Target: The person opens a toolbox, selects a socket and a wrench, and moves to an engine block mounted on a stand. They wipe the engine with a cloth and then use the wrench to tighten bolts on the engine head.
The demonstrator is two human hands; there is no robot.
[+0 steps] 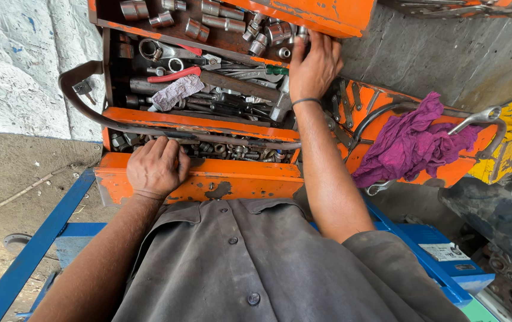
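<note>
While left hand (pixel 156 167) rests curled on toolbox (pixel 208 182), right hand (pixel 314 67) fingers pinch upright sockets (pixel 280 33).

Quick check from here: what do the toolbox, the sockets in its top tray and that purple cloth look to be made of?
Toolbox: apparently painted sheet steel; the orange coat is chipped and worn to dark bare patches.
Sockets, which the right hand reaches into: bright polished metal, probably chromed steel, given the mirror-like shine.
Purple cloth: soft woven fabric, crumpled in loose folds; fibre cannot be told.
The left hand rests on the lower tray's edge.
</note>
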